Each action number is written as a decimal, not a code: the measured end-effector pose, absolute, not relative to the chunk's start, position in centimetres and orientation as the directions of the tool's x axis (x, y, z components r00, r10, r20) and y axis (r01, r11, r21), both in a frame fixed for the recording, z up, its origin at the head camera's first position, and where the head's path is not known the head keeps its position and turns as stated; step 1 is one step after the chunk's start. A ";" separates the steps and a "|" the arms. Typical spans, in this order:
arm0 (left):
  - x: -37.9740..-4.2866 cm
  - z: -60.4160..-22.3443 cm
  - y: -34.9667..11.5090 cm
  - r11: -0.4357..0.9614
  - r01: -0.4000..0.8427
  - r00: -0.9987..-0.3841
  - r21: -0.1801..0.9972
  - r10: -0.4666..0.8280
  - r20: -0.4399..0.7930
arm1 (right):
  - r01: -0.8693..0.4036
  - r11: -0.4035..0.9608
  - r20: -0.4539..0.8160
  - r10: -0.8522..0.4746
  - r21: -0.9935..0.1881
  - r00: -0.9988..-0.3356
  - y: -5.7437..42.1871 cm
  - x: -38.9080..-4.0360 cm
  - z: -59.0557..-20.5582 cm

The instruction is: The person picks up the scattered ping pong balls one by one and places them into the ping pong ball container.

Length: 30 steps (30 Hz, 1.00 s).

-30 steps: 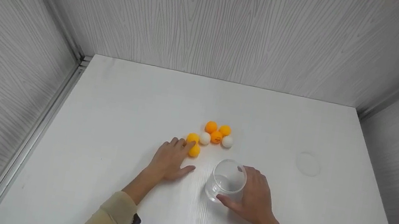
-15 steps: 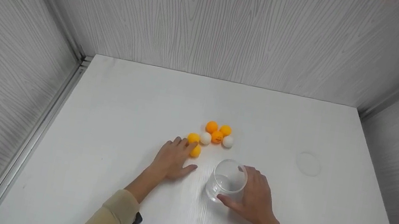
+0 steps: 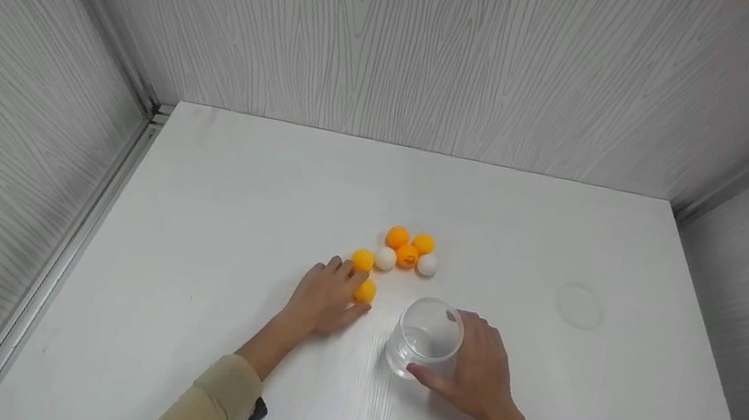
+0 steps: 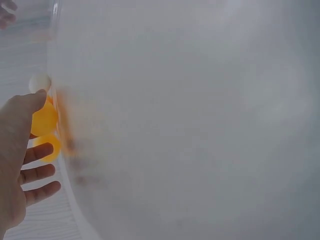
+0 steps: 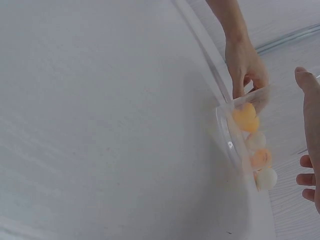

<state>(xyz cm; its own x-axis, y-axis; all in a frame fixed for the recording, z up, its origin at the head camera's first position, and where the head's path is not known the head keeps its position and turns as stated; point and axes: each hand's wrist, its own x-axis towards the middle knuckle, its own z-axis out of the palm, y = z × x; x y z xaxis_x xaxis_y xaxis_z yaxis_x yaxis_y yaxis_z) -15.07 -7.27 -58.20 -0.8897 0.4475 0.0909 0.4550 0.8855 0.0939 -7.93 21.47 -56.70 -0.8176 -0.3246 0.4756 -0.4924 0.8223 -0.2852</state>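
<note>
In the head view my left hand [image 3: 323, 296] pinches a yellow ping-pong ball [image 3: 365, 291] between thumb and index finger; the left wrist view has this yellow ball [image 4: 44, 120] between the two, the other fingers spread. Just beyond it a second yellow ball [image 3: 362, 260] lies close to the fingertips. A white ball [image 3: 385, 258], an orange ball with a dark print [image 3: 406, 256] and another white ball [image 3: 427, 264] continue the row. My right hand [image 3: 479, 368] grips the side of a clear cup [image 3: 400, 351], which stands upright, mouth up, with no ball inside.
Behind the row lie two more orange balls [image 3: 397, 237]. A thin clear disc or ring [image 3: 579, 306] lies flat on the white table [image 3: 258, 175] to the right. Grey wood-patterned panels [image 3: 402, 47] border the table at the back and both sides.
The nearer yellow ball has shifted slightly toward me, away from the other yellow ball, and my left thumb has closed up to it. The right hand and cup have stayed in place.
</note>
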 end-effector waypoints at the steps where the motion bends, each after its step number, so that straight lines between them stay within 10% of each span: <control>1: -15.0 -58.2 -7.2 0.886 0.455 -0.890 0.092 0.447 0.093 | -0.491 0.823 0.475 -0.324 -0.284 -0.818 21.5 -7.9 -56.7; 30: -13.9 -56.8 -7.1 0.848 0.511 -0.836 0.145 0.449 0.316 | -0.489 0.816 0.466 -0.319 -0.307 -0.825 21.5 -8.0 -56.8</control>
